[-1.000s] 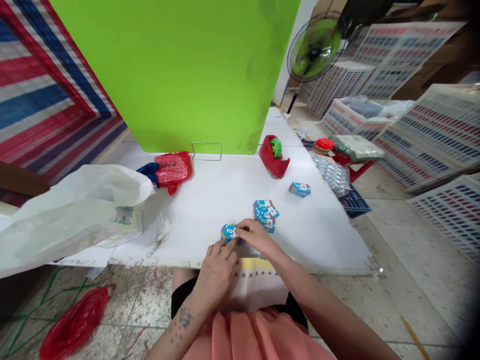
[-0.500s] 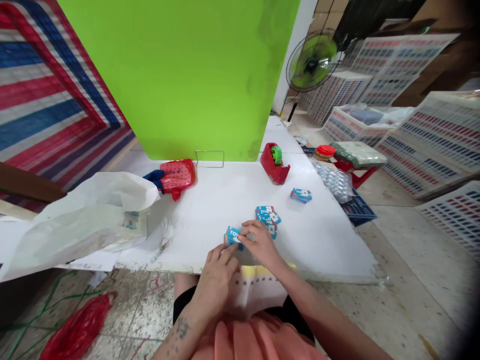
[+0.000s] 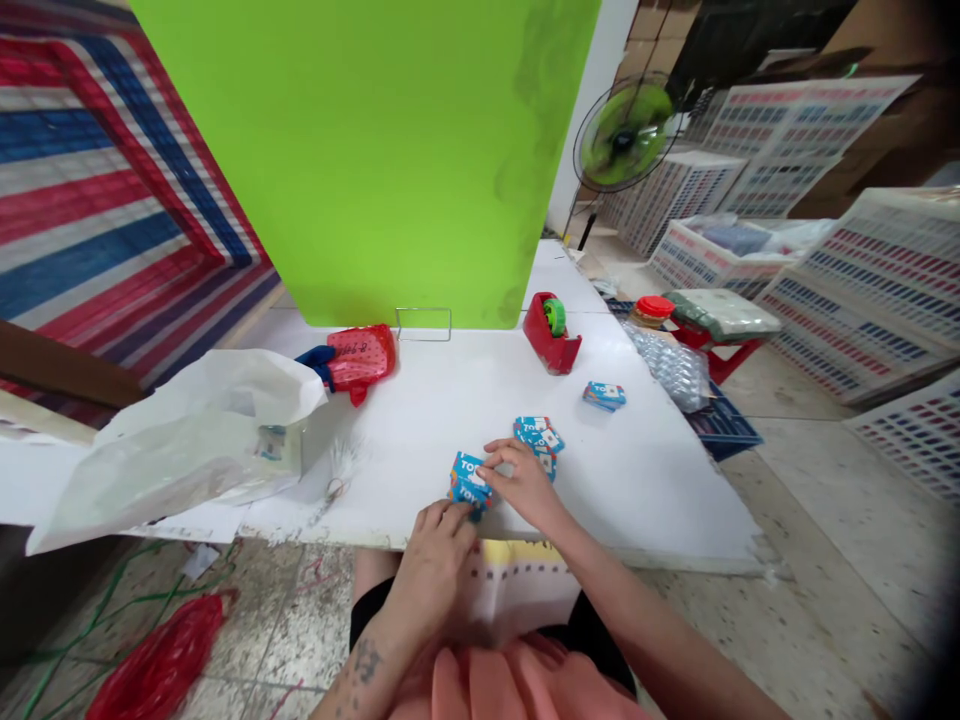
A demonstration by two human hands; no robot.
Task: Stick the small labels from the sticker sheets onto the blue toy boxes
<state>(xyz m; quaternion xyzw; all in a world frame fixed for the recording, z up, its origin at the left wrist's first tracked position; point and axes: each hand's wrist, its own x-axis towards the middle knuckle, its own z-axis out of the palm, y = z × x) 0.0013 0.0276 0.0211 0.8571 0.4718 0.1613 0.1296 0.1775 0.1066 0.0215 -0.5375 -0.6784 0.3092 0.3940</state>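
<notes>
Two overlapping blue cards with white lettering lie at the front of the white table. The thumb and fingers of my right hand are closed on the right edge of the upper card. My left hand is at the table's front edge, its bent fingertips on the lower card; its thumb is hidden. Right beside my right hand, a loose pile of similar cards is partly covered by its fingers. Farther right sits a neater stack of cards.
A red tape dispenser with green tape stands at the table's back right. A red pouch and a crumpled white plastic bag lie to the left. Behind rises a green panel. Plastic crates and a fan stand right.
The lower card now shows more beneath the upper one. My left hand has shifted slightly down toward the table edge, while my right hand stays nearly in place.
</notes>
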